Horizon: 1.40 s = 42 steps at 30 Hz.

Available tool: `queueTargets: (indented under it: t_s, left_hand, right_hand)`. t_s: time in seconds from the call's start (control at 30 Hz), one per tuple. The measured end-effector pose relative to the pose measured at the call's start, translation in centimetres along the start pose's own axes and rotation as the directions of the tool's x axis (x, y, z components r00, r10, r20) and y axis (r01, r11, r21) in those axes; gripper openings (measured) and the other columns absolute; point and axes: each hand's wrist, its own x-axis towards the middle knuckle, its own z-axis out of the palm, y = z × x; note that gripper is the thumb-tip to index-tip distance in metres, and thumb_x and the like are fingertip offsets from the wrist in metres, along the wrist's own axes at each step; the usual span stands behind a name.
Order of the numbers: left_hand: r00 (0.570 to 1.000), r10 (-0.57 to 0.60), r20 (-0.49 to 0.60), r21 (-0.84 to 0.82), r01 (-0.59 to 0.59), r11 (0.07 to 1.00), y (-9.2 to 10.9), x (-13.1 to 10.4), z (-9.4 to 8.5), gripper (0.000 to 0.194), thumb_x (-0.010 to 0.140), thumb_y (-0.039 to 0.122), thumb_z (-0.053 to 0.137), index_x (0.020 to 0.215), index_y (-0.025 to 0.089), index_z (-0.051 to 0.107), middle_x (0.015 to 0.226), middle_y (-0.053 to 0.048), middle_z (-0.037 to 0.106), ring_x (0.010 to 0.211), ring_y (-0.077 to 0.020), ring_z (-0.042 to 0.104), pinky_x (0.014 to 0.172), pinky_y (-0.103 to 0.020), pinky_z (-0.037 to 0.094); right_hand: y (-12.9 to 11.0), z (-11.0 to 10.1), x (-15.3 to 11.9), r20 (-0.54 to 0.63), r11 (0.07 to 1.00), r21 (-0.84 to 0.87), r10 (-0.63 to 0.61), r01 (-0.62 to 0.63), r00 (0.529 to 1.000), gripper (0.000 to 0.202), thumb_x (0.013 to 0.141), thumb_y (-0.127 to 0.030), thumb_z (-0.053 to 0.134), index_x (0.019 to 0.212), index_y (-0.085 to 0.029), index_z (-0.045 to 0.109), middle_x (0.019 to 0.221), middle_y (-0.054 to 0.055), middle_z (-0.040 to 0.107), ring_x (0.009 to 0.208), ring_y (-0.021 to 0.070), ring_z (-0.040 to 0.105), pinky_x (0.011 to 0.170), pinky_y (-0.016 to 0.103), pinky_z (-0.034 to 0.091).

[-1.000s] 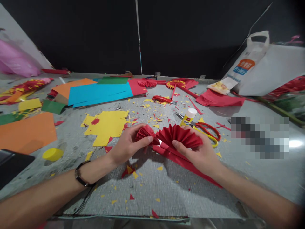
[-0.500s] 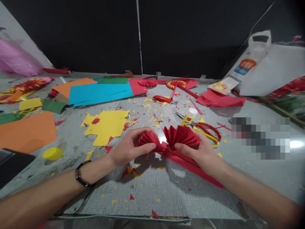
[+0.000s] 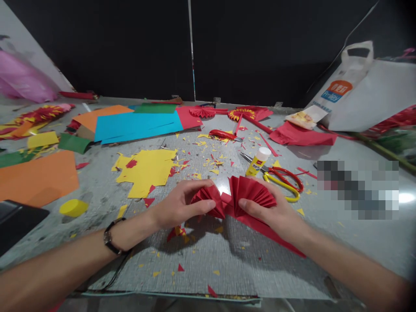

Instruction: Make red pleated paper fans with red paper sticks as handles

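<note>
Both my hands hold a red pleated paper fan just above the table. My left hand pinches its left fanned section between thumb and fingers. My right hand grips the right section, its thumb lying across the pleats and its fingers partly hidden behind the paper. A flat red paper strip runs from between the sections to the lower right, under my right hand. Just beyond the fan stand a yellow glue stick with a white cap and scissors with red and yellow handles.
Yellow paper with a cut edge lies left of my hands, near a yellow round cap. Blue paper, orange paper and a red-handled tool lie farther back. Paper scraps litter the table. A white bag stands at right.
The pleats in both sections have spread and tipped lower, the left one now showing a rounder fan. Both hands still grip the paper and have shifted only slightly.
</note>
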Motion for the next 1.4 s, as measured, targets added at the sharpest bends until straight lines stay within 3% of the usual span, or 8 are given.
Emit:
queueTargets:
  t_s: [0.2,0.63,0.8,1.17,1.4]
  left_hand:
    - [1.0,-0.004,0.024,0.028,0.003,1.0,0.1,0.1,0.1,0.029,0.097,0.045,0.069,0.093,0.016,0.074,0.088,-0.006,0.068,0.069,-0.0146,0.057,0.058,-0.025,0.045]
    - [0.999,0.02,-0.049,0.082,-0.016,0.997,-0.2,0.1,0.3,0.027,0.094,0.043,0.072,0.086,0.017,0.069,0.083,-0.003,0.063,0.074,-0.0163,0.055,0.067,-0.026,0.048]
    - [0.996,0.017,-0.085,0.133,-0.006,0.991,-0.3,0.0,0.3,0.024,0.093,0.042,0.072,0.09,0.018,0.072,0.083,-0.003,0.063,0.075,-0.0166,0.055,0.067,-0.026,0.05]
    - [0.994,0.106,-0.032,0.247,-0.095,0.964,-0.1,0.0,0.4,0.02,0.096,0.036,0.068,0.087,0.018,0.068,0.086,-0.002,0.063,0.079,-0.0174,0.057,0.075,-0.028,0.048]
    - [0.992,0.124,0.018,0.305,-0.123,0.944,0.2,0.1,0.5,0.022,0.098,0.037,0.065,0.086,0.019,0.065,0.088,-0.002,0.064,0.081,-0.0183,0.057,0.077,-0.03,0.048]
  right_hand:
    - [-1.2,0.2,0.4,0.169,0.989,0.02,-0.148,0.146,0.975,0.021,0.084,-0.046,0.082,0.081,-0.029,0.07,0.07,-0.002,0.068,0.063,0.0201,0.067,0.057,0.031,0.06]
    - [-1.6,0.2,0.2,0.198,0.99,0.045,-0.137,0.131,0.97,0.02,0.085,-0.043,0.082,0.091,-0.028,0.07,0.084,0.0,0.07,0.069,0.0182,0.066,0.06,0.028,0.059]
    - [-2.1,0.3,0.0,0.225,0.99,0.054,-0.14,0.131,0.964,0.019,0.085,-0.042,0.081,0.087,-0.028,0.068,0.076,-0.002,0.066,0.063,0.0173,0.062,0.056,0.027,0.058]
    - [-2.5,0.7,0.0,0.331,0.984,0.097,-0.174,0.15,0.927,0.011,0.09,-0.032,0.076,0.093,-0.027,0.067,0.083,-0.001,0.067,0.073,0.0174,0.064,0.067,0.029,0.058]
    - [-2.2,0.7,-0.2,0.329,0.983,0.074,-0.184,0.17,0.926,0.01,0.092,-0.032,0.075,0.096,-0.028,0.066,0.087,0.0,0.07,0.078,0.0198,0.067,0.069,0.031,0.06]
